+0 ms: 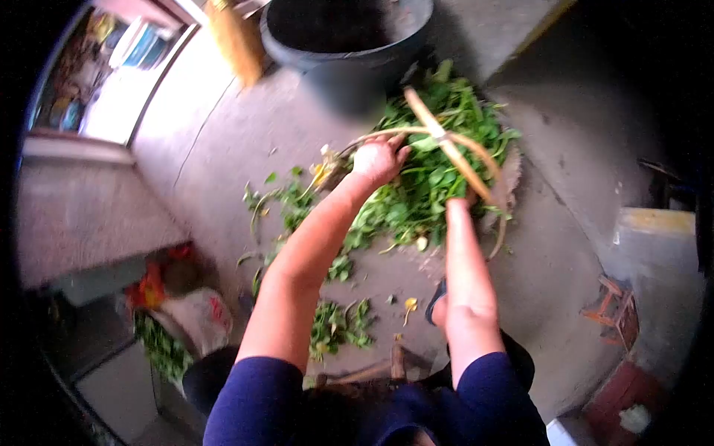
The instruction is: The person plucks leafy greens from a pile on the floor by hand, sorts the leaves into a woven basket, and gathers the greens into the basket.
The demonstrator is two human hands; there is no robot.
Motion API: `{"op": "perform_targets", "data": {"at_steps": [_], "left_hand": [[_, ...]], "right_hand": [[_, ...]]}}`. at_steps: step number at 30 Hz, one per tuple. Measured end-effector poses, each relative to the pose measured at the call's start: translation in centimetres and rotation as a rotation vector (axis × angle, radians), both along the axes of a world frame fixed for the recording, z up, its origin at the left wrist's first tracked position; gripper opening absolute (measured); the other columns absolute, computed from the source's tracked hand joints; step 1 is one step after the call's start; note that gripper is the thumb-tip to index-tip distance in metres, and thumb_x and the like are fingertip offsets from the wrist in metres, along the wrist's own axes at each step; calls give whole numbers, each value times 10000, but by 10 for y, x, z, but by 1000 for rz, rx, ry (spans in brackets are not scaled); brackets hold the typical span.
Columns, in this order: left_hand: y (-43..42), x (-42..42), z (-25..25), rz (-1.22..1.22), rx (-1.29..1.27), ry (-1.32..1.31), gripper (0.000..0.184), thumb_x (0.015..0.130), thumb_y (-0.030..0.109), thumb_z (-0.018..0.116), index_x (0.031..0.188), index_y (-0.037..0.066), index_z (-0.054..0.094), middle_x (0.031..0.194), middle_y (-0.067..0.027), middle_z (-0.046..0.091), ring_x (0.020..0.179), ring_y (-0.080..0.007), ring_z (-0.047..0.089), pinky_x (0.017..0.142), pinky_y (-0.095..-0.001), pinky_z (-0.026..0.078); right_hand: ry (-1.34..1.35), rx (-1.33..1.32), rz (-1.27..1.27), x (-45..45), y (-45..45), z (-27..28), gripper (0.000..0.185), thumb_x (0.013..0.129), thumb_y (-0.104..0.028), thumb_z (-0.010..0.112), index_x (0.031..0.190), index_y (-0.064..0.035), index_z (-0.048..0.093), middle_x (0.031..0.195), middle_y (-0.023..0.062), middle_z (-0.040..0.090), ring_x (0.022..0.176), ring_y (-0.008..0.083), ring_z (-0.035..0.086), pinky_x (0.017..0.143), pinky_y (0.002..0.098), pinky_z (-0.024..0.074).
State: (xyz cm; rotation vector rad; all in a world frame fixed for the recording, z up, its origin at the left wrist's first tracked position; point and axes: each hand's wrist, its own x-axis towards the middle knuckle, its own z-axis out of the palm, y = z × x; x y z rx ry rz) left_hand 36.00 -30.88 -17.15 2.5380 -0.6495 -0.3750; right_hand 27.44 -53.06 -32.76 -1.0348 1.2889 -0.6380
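A heap of leafy greens point(439, 167) lies in a basket point(509, 175) on the floor, crossed by pale bamboo handle strips point(465, 167). At the heap's left side, my left hand point(378, 160) rests against the greens beside one curved strip, its visible fingers and thumb apart. My right hand point(460, 201) reaches into the near right side of the heap under a strip. Leaves and the strip cover its fingers, so its grip is hidden. Loose leafy stems point(294, 201) are scattered left of the basket, and more greens point(342, 327) lie nearer to me.
A large dark tub point(346, 56) stands just beyond the heap. An orange-yellow sack-like object point(236, 44) is at its left. A white bag point(197, 320) with greens sits at lower left. A small wooden stool point(613, 312) lies at right. Yellow leaves point(410, 305) dot the concrete floor.
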Motion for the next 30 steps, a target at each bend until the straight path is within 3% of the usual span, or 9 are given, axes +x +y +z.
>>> {"op": "perform_targets", "data": {"at_steps": [3,5,10,11,17,20,21,26,30], "left_hand": [[82,-50,28,119,-323,-272,347,834,241,583,1144,84,581,1088,-144,604,983,-324,570,865,-413,452],[161,-97,10,451,-282,-31,351,801,134,610,1148,88,582,1092,-126,609,978,-278,582,852,-362,461],[317,-285,-89,1195,-11,-30,284,831,184,516,1056,25,586,989,-172,631,908,-325,601,822,-378,462],[318,-326,-93,1324,195,18,263,817,193,518,994,9,580,953,-197,615,901,-363,584,822,-419,451],[269,-471,-115,2119,440,477,631,741,429,626,1082,-92,527,1188,-305,501,1090,-412,503,938,-479,387],[281,-498,-128,2213,59,689,870,725,543,621,1284,-63,343,1327,-266,385,1155,-411,450,955,-504,362],[288,-513,-136,2244,-4,749,923,722,576,609,1317,-53,289,1346,-258,364,1170,-409,438,962,-504,355],[299,-519,-185,2200,-693,1018,1034,742,612,580,1415,-30,130,1405,-234,306,1226,-366,401,1007,-451,323],[251,-406,-177,1898,-470,895,816,761,474,605,1303,-82,354,1346,-253,396,1225,-315,425,1009,-380,338]], "right_hand": [[-234,-53,-11,-27,3,-3,494,871,-194,532,1288,33,395,1282,158,473,1152,218,481,947,330,397],[461,-649,443,-43,53,79,633,856,-188,541,1377,6,238,1398,202,322,1271,318,352,1054,434,272],[89,-1049,555,-96,187,129,615,787,-163,600,1313,-6,323,1329,229,390,1235,392,343,1036,487,212],[-2,-1083,639,-117,210,125,589,772,-151,632,1281,-5,375,1192,193,493,1083,349,457,946,447,326],[948,-631,952,-289,220,51,656,690,-214,692,1250,-39,400,1164,222,527,1114,384,472,945,478,352],[1113,57,645,-344,214,16,675,758,-366,660,1292,-67,376,1284,194,450,1209,368,396,982,565,307],[1051,489,325,-347,218,9,687,770,-400,643,1314,-87,363,1321,181,429,1237,371,372,973,615,291],[867,712,393,-305,280,2,737,788,-453,607,1375,-128,303,1421,104,331,1265,368,333,939,677,250],[573,712,455,-214,347,42,786,782,-465,612,1384,-87,279,1448,118,276,1275,344,333,970,622,265]]}}
